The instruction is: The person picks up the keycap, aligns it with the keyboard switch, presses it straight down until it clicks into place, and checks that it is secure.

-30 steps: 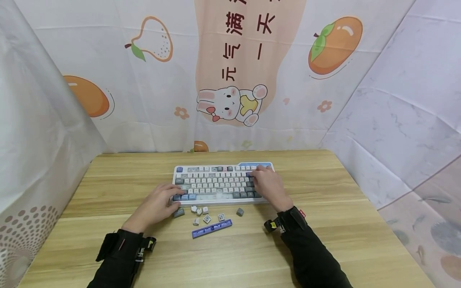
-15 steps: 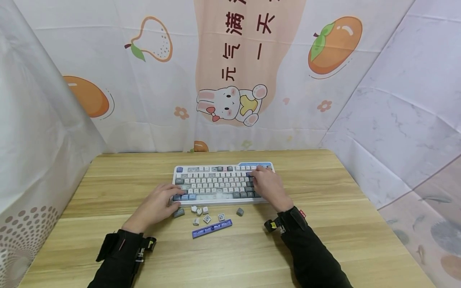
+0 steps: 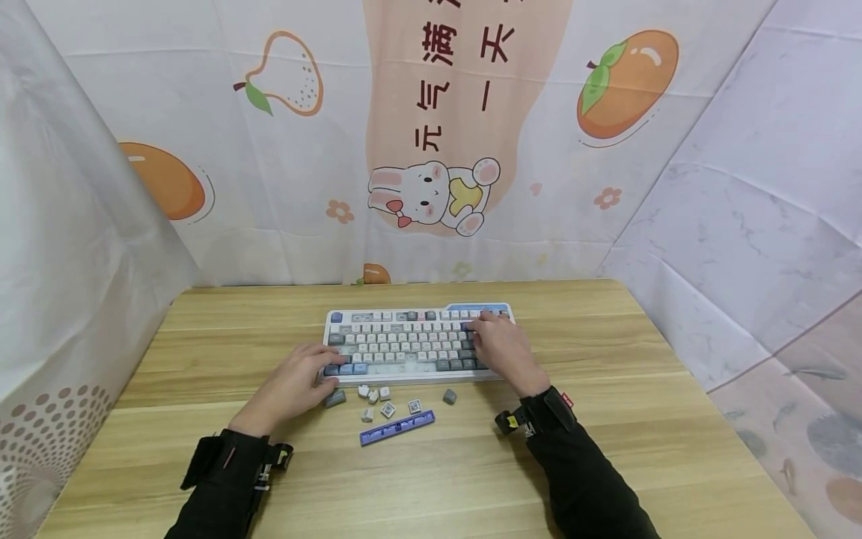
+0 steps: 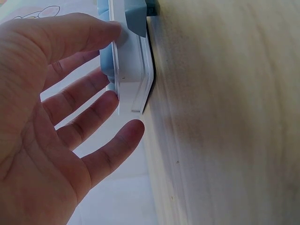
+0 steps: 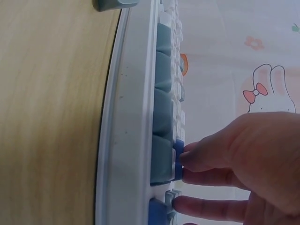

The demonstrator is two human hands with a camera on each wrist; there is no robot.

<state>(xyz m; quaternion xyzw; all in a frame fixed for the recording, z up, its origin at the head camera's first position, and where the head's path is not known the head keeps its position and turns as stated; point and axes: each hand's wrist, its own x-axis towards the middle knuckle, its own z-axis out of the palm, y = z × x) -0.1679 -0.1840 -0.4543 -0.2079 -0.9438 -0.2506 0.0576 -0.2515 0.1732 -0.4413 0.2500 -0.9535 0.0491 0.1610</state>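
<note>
A white keyboard [image 3: 404,348] with white, grey and blue keycaps lies on the table. Along its front row, a bare strip [image 3: 402,368] shows no keycaps. My left hand [image 3: 289,385] rests at its left end; in the left wrist view the thumb touches the front edge, with the other fingers loosely spread at the side and top. At the upper right of the keys, my right hand [image 3: 503,348] pinches a dark blue keycap [image 5: 178,161] between thumb and forefinger. Its other fingers stay near the grey keys; the hand hides the keyboard's right end.
Several loose white and grey keycaps lie in front of the keyboard, including a grey one [image 3: 449,397] and a longer grey one [image 3: 334,398]. A long blue space bar keycap [image 3: 397,428] lies upturned nearer the wrists. Printed cloth [image 3: 303,187] hangs behind the table.
</note>
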